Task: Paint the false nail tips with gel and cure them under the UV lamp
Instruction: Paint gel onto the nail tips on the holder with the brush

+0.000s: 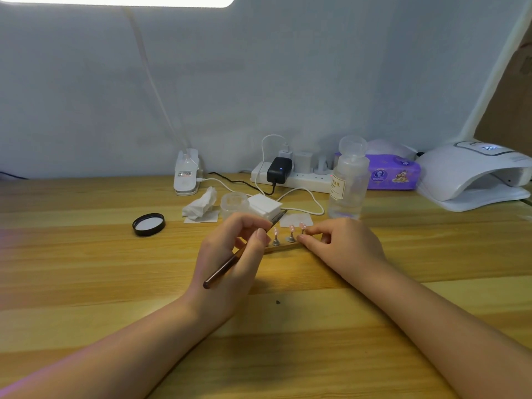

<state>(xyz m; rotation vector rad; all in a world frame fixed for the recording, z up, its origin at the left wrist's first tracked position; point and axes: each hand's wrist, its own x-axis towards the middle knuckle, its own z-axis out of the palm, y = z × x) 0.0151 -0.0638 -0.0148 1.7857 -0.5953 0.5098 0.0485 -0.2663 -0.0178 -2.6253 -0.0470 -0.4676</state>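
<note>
Three nail tips on stands are sitting mid-table while my right hand is pinching the end stand to steady it and my left hand is gripping the brush, ready to paint.

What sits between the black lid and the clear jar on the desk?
In the head view, a crumpled white tissue lies between the black lid and the clear jar.

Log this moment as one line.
left hand: holds brush | right hand: pinches nail stand | nail tips: on stands | UV lamp: far right
</note>
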